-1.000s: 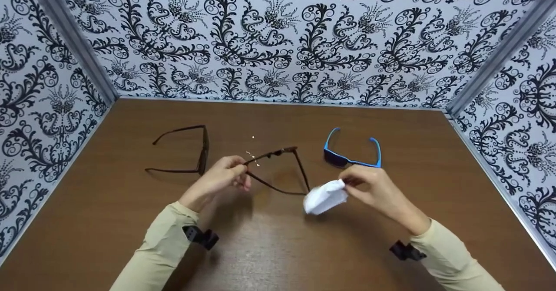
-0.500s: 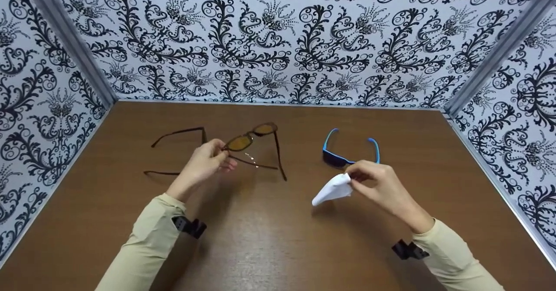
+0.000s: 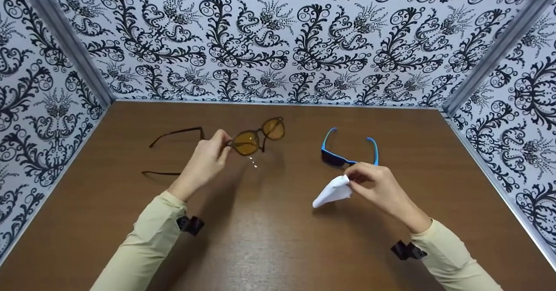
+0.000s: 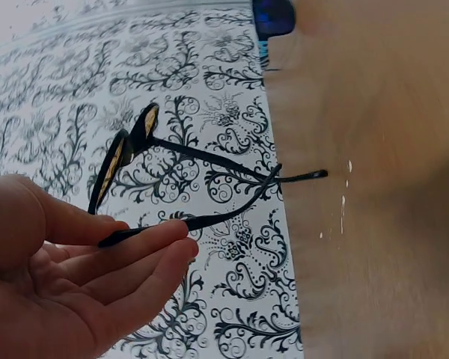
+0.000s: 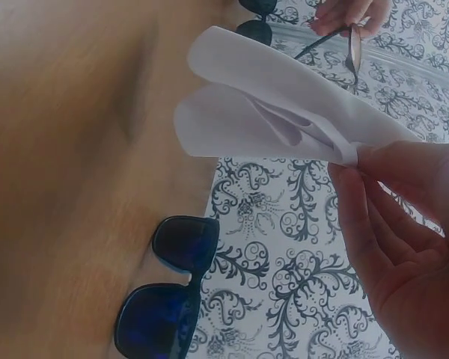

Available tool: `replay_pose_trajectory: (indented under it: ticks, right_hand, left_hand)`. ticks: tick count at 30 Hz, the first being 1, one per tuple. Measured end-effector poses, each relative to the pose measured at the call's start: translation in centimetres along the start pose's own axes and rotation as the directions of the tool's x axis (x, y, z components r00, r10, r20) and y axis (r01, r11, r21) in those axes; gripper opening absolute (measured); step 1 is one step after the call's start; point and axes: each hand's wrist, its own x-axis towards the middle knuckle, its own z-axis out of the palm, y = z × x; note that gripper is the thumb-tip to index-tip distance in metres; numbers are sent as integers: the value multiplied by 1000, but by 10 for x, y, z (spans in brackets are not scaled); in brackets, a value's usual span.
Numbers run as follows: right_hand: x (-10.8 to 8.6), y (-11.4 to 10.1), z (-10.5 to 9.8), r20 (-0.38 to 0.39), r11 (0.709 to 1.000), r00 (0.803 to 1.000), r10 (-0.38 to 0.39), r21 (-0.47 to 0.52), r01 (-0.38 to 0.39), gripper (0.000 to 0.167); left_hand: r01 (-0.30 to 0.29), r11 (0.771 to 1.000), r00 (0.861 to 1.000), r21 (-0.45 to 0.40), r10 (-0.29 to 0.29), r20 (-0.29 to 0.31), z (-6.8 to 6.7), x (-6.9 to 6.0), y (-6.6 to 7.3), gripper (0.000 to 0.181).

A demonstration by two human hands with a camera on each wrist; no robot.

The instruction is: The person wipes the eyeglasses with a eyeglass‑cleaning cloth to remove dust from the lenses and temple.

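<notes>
Amber-lensed sunglasses [image 3: 246, 143] with a dark frame are held up by my left hand [image 3: 203, 160], which pinches them at the hinge end between thumb and fingers. In the left wrist view both temples [image 4: 224, 217] of the pair extend away from the hand. My right hand [image 3: 382, 191] pinches a folded white cloth [image 3: 332, 191] at its corner, and the cloth hangs above the table. Just beyond that hand lie blue-framed sunglasses [image 3: 333, 157] with dark lenses, partly hidden by the fingers in the head view. The right wrist view shows their two lenses [image 5: 151, 318].
Another dark pair of glasses [image 3: 178, 131] lies open at the left, its front mostly hidden behind my left hand. The brown table [image 3: 269, 239] is bounded by patterned white panels [image 3: 278, 43] at the back and sides. Bright light spots shine on the tabletop.
My left hand has moved left and away from me with the amber sunglasses, turning their lenses to face me. The right hand and cloth drew slightly back from them, then stayed nearly still.
</notes>
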Motion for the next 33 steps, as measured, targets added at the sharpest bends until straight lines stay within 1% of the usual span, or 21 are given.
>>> replay_pose_trajectory:
  ticks: [2, 4, 5, 7, 9, 12, 15, 18, 23, 27, 30, 33]
  right_hand:
    - [-1, 0, 0, 0, 1000, 1000, 4, 2, -4, 28]
    - [-2, 1, 0, 1, 1000, 1000, 13, 7, -13, 27]
    - [-3, 1, 1, 3, 1000, 1000, 17, 8, -17, 27]
    - [-4, 3, 1, 7, 1000, 1000, 24, 6, -24, 27]
    - [-6, 4, 1, 14, 1000, 999, 29, 3, -29, 27]
    - [-9, 6, 0, 17, 999, 999, 34, -9, -34, 27]
    - [-11, 7, -2, 12, 999, 999, 41, -17, -41, 28]
    - [-12, 6, -4, 7, 999, 999, 48, -15, -48, 29]
    - [-14, 7, -4, -5, 999, 999, 36, -26, -36, 28]
    - [-15, 9, -4, -10, 999, 1000, 23, -42, -24, 28]
    - [-15, 10, -5, -14, 999, 999, 28, -44, -29, 28]
    - [-15, 10, -8, -23, 998, 999, 39, -45, -40, 28]
  left_hand:
    - [-77, 996, 997, 41, 76, 11, 4, -1, 0, 13]
    - [-126, 990, 991, 65, 123, 48, 8, -3, 0, 16]
    - [-142, 987, 988, 74, 137, 74, 11, -4, 0, 17]
    - [-150, 985, 981, 88, 138, 133, 16, -7, -1, 21]
    - [-130, 987, 975, 97, 110, 195, 21, -9, -3, 25]
    - [-109, 986, 962, 127, 73, 265, 26, -12, -6, 28]
    - [-110, 981, 949, 163, 55, 310, 32, -15, -11, 23]
    - [-110, 974, 940, 196, 38, 339, 36, -16, -15, 20]
    - [-71, 970, 932, 233, -19, 362, 41, -18, -20, 18]
    - [-41, 966, 933, 255, -54, 356, 40, -19, -23, 17]
    - [-19, 955, 935, 297, -88, 343, 40, -19, -27, 18]
    - [-7, 936, 941, 351, -113, 320, 39, -18, -30, 19]
